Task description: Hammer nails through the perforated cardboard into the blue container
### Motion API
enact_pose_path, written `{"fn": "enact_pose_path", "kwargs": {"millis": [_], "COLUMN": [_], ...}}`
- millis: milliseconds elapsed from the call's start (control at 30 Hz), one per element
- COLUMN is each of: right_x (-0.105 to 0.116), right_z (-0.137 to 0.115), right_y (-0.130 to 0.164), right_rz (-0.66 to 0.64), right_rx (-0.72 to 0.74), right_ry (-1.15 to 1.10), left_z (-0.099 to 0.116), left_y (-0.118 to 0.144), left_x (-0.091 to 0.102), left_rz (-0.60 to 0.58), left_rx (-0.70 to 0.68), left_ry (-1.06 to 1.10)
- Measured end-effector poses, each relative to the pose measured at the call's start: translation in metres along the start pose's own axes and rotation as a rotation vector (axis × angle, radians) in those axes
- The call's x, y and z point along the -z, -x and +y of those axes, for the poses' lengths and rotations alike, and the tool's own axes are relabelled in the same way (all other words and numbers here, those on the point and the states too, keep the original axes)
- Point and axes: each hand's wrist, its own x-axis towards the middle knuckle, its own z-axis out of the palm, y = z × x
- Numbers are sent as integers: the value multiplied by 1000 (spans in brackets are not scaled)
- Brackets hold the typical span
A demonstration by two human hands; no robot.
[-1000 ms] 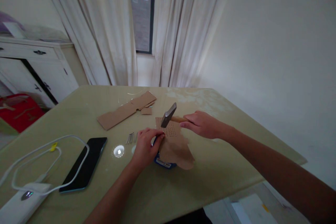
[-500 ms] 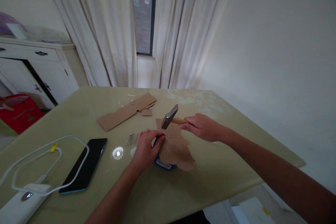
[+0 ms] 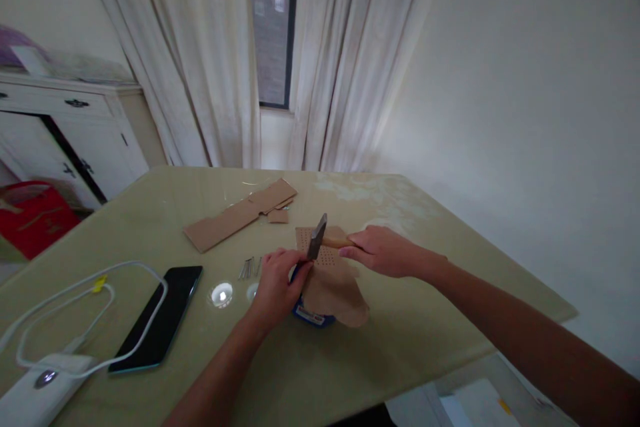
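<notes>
My right hand (image 3: 376,251) is wrapped round the wooden handle of a hammer (image 3: 317,237). Its metal head is down at the fingertips of my left hand (image 3: 281,279). Thumb and forefinger of that left hand are pinched together on what looks like a nail, mostly hidden by the fingers and hammer head. Beneath them lies a brown piece of cardboard (image 3: 336,290) with rows of small holes in its far part. A blue object (image 3: 313,315) with a label shows under the cardboard's near edge. Several loose nails (image 3: 247,268) lie just left of my left hand.
Brown cardboard strips (image 3: 240,217) lie farther back on the glossy table (image 3: 425,300). At the left are a black phone (image 3: 157,320), a white cable (image 3: 75,273) and a white power bank (image 3: 45,387). A wall (image 3: 520,113) rises beyond the table's right edge.
The hammer head has come down and slightly left, from above the cardboard to my left fingertips. My right hand has lowered a little with it; the left hand keeps its pinch.
</notes>
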Motion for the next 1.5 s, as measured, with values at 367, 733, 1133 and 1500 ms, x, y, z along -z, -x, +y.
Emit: {"fn": "enact_pose_path", "kwargs": {"millis": [367, 733, 1133, 1500], "right_x": [-1, -2, -2, -1], "right_z": [-1, -3, -6, -5], "right_y": [3, 5, 8, 9], "right_rz": [10, 35, 56, 51], "right_rx": [-24, -51, -49, -56], "right_ry": [-17, -42, -22, -2], "left_z": [-1, -2, -4, 3], "left_y": [0, 1, 1, 0], "left_x": [0, -2, -4, 2], "left_rz": [-3, -12, 8, -35], "left_rx": [4, 9, -7, 24], "left_ry": [26, 36, 31, 24]}}
